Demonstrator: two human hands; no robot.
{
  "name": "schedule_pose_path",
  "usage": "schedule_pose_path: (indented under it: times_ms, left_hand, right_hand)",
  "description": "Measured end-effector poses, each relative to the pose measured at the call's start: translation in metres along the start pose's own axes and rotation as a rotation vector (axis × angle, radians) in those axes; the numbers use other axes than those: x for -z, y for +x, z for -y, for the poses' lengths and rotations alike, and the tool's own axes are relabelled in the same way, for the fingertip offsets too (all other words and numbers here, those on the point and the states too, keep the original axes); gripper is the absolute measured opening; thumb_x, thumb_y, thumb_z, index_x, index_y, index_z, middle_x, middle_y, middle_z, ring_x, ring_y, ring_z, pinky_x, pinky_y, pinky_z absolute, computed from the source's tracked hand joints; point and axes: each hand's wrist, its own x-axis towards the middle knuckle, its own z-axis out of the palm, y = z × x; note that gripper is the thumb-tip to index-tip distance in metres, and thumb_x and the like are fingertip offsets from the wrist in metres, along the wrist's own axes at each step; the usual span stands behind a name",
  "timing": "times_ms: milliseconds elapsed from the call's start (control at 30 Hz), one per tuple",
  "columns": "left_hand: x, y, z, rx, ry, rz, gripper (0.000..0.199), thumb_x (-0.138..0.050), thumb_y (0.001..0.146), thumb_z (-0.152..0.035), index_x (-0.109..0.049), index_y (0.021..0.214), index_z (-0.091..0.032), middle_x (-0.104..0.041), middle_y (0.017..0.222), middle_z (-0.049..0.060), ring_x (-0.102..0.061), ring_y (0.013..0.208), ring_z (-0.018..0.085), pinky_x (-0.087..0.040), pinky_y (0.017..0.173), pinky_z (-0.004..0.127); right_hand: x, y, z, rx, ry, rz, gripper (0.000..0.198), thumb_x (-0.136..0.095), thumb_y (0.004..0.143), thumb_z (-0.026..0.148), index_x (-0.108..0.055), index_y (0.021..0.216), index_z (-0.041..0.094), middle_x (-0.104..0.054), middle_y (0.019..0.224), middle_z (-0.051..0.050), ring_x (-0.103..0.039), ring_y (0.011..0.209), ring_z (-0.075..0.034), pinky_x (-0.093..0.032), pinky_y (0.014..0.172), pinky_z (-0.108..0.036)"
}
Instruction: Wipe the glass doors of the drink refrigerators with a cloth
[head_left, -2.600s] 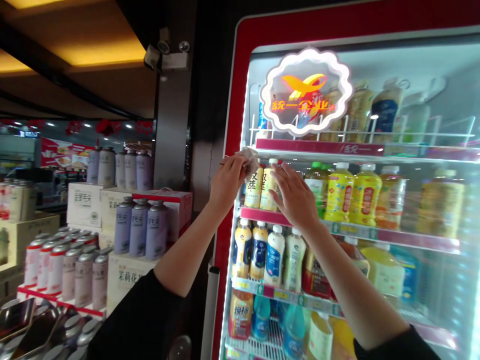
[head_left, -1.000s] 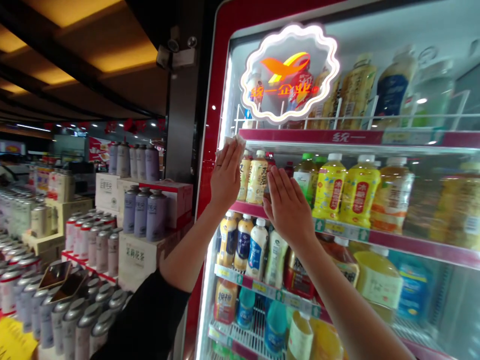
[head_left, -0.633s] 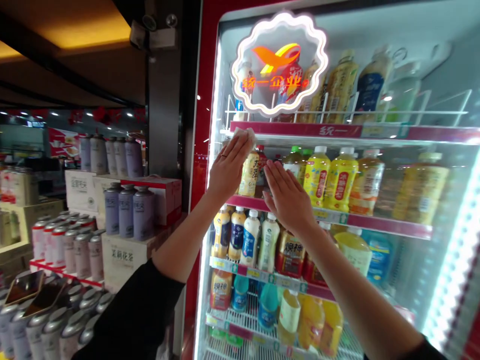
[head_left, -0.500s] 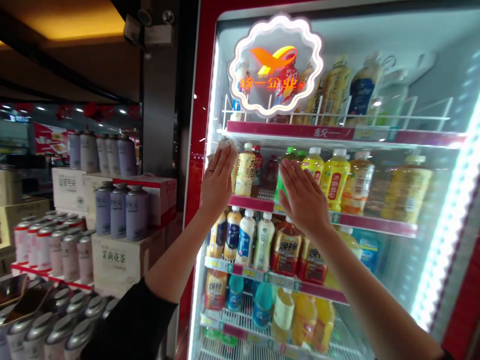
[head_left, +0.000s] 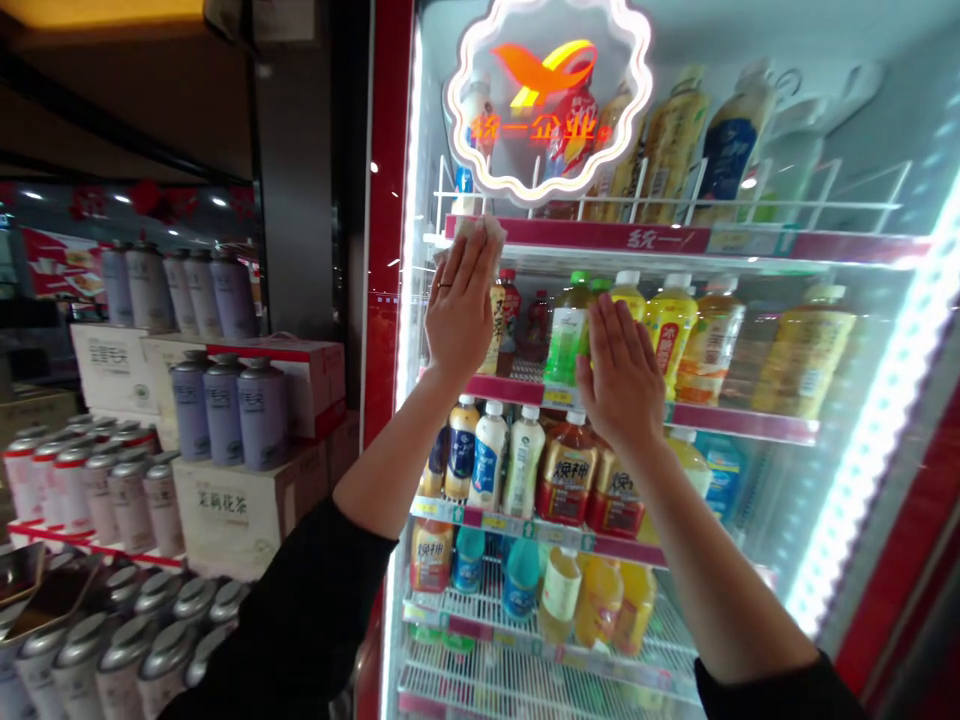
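My left hand [head_left: 461, 300] lies flat with its fingers stretched against the glass door [head_left: 757, 490] of a lit drinks fridge. Under its fingertips is a pale, thin cloth [head_left: 491, 228], crumpled at the edges; whether it is fabric or paper I cannot tell. My right hand [head_left: 624, 370] rests open on the same glass, palm toward it, with nothing seen in it. Behind the glass, a green-capped bottle [head_left: 568, 335] stands just left of my right hand, and a yellow bottle [head_left: 675, 325] shows to its right. A glowing wavy-edged sign [head_left: 551, 190] is above both hands.
Shelves inside hold rows of bottles [head_left: 570, 470]. Red frame [head_left: 386, 230] borders the door on the left. Further left stand lavender cans [head_left: 262, 410], cartons [head_left: 232, 510] and several silver-topped cans [head_left: 131, 640]. A dark pillar [head_left: 300, 190] rises behind them.
My left hand has slid up and to the right over the glass with the cloth. My right hand has shifted slightly right, uncovering the green-capped bottle. The view has tilted down a little.
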Motion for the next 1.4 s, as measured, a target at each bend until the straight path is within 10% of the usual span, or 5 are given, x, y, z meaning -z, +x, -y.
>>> schedule_pose_path:
  times_ms: [400, 633, 833, 1100, 1400]
  left_hand:
    - [-0.006, 0.03, -0.026, -0.275, -0.064, 0.06, 0.073, -0.033, 0.111, -0.009, -0.03, 0.179, -0.036, -0.043, 0.183, -0.003, -0.035, 0.173, 0.024, -0.036, 0.144, 0.054]
    - [-0.01, -0.025, -0.034, -0.178, -0.015, -0.081, 0.083, -0.037, 0.111, -0.006, -0.007, 0.182, -0.036, -0.045, 0.181, 0.003, -0.038, 0.171, 0.027, -0.042, 0.141, 0.057]
    - [-0.011, 0.011, -0.035, -0.477, -0.096, 0.093, 0.077, -0.036, 0.11, -0.005, -0.023, 0.18, -0.035, -0.049, 0.179, 0.001, -0.04, 0.17, 0.023, -0.043, 0.14, 0.053]
    - [-0.009, 0.005, -0.027, -0.231, -0.065, -0.109, 0.082, -0.043, 0.11, -0.005, -0.02, 0.18, -0.041, -0.046, 0.18, 0.001, -0.041, 0.17, 0.027, -0.044, 0.14, 0.061]
    - [-0.013, 0.039, -0.038, -0.424, -0.034, 0.055, 0.082, -0.042, 0.107, -0.002, -0.024, 0.18, -0.038, -0.047, 0.18, 0.0, -0.04, 0.17, 0.024, -0.045, 0.139, 0.056]
  right_hand:
    - [0.0, -0.001, 0.002, 0.034, -0.053, -0.039, 0.08, -0.04, 0.118, 0.028, 0.01, 0.181, 0.027, -0.033, 0.185, -0.011, -0.035, 0.172, -0.03, -0.039, 0.138, -0.061]
    - [0.0, 0.0, 0.004, 0.033, -0.066, -0.037, 0.081, -0.04, 0.117, 0.026, 0.011, 0.18, 0.027, -0.034, 0.185, -0.011, -0.035, 0.172, -0.028, -0.038, 0.139, -0.059]
    - [0.001, 0.001, 0.003, 0.028, -0.071, -0.035, 0.078, -0.039, 0.118, 0.026, 0.007, 0.181, 0.025, -0.035, 0.184, -0.011, -0.035, 0.172, -0.027, -0.038, 0.139, -0.059]
    - [0.001, 0.0, 0.002, 0.037, -0.055, -0.024, 0.083, -0.04, 0.117, 0.025, 0.014, 0.179, 0.027, -0.036, 0.184, -0.012, -0.036, 0.171, -0.028, -0.039, 0.139, -0.06]
    - [0.002, 0.001, 0.002, 0.024, -0.004, 0.008, 0.078, -0.041, 0.116, 0.024, 0.0, 0.183, 0.023, -0.036, 0.183, -0.013, -0.034, 0.171, -0.027, -0.038, 0.14, -0.058]
